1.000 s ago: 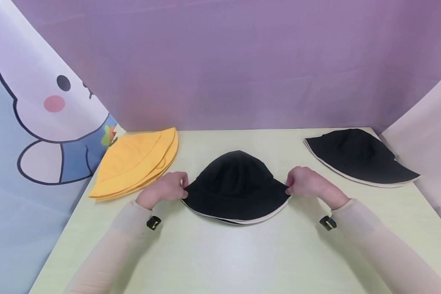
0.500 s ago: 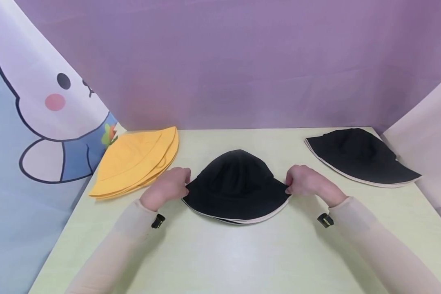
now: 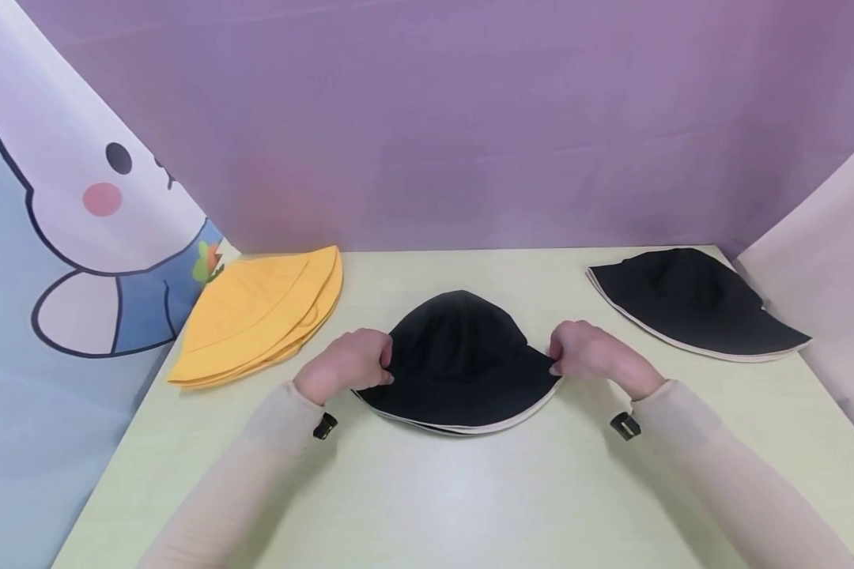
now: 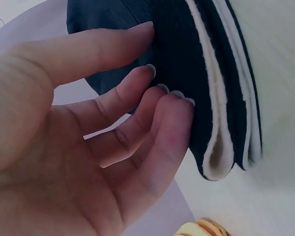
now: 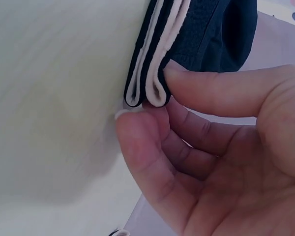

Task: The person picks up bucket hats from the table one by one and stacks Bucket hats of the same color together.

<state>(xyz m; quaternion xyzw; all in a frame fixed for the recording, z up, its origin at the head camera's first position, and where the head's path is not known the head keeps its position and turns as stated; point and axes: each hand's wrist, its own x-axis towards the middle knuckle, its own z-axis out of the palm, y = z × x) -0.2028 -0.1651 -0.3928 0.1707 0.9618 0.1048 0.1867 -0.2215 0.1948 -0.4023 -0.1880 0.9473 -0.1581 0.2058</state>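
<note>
A black bucket hat with a pale lining lies flattened in the middle of the table. Two folded, pale-lined brim layers show one above the other in the left wrist view. My left hand is over the hat's left side, its curved fingertips touching the black cloth near where brim meets crown, thumb and fingers apart. At the right brim corner my right hand pinches the edge. In the right wrist view its thumb presses on the upper folded brim, with the fingers curled around the corner below.
Yellow bucket hats lie stacked at the back left. Another black bucket hat with a pale edge lies at the back right. A purple backdrop rises behind the pale table; a cartoon-printed sheet hangs on the left.
My left hand has let go of the left brim corner and moved right, inward over the hat. My right hand stays at the right corner. The hats have hardly moved.
</note>
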